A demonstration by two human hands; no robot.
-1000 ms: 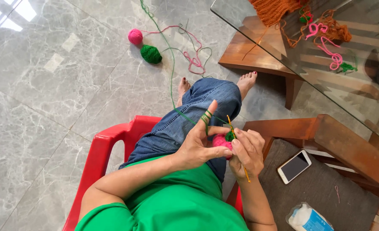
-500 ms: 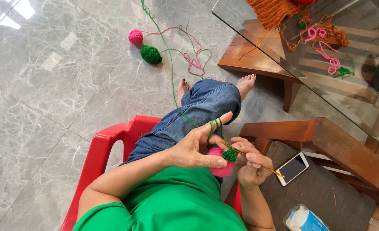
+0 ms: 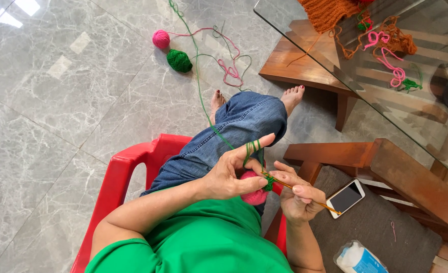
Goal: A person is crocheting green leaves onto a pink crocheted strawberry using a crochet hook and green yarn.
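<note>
My left hand [image 3: 234, 172] pinches a small pink crochet piece [image 3: 254, 194] over my lap, with green yarn [image 3: 199, 91] looped around its index finger. My right hand [image 3: 297, 194] grips a thin orange crochet hook [image 3: 305, 198], its tip at the green stitches on the pink piece. The green strand runs up across my jeans to a green yarn ball [image 3: 179, 60] on the floor. A pink yarn ball [image 3: 160, 38] lies beside it, its strand tangled loosely.
I sit on a red plastic chair [image 3: 128, 172]. A wooden seat with a grey cushion [image 3: 386, 237] on my right holds a phone [image 3: 346, 197] and a blue-and-white packet [image 3: 358, 259]. A glass-topped table [image 3: 386, 76] carries orange knitting [image 3: 330, 12] and yarn scraps.
My hands stayed at the pink piece. The right hand turned the hook and worked it along the green stitches; the left index finger lifted the green yarn slightly.
</note>
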